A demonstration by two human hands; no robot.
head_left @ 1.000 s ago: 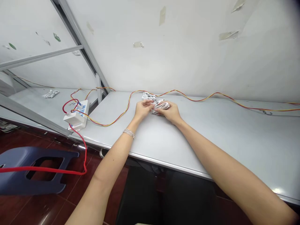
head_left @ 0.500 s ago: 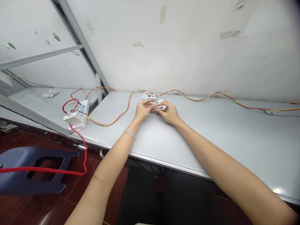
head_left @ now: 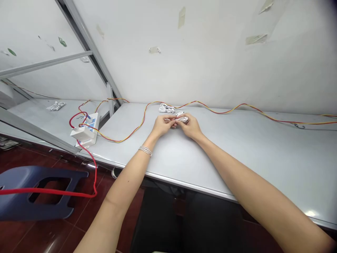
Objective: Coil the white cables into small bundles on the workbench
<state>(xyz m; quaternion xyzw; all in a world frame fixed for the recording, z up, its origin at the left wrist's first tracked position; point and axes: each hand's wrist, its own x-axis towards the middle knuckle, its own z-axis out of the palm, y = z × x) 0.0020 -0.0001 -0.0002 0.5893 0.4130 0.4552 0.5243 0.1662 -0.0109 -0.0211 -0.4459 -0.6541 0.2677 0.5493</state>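
Pinched in the right hand (head_left: 191,126): a white cable bundle (head_left: 182,119); left hand (head_left: 161,125) touches it, fingers bent (hold unclear)

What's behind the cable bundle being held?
Another white bundle, behind-left, then the wire and wall. Whatever the left hand and right hand cover can't be seen.

Clock centre: cable bundle (head_left: 183,119) between left hand (head_left: 161,125) and right hand (head_left: 191,126).
Tied cable coil (head_left: 166,108) on bench (head_left: 252,147), 10 o'clock; power strip (head_left: 92,124), 9 o'clock; stool (head_left: 22,177), 8 o'clock.
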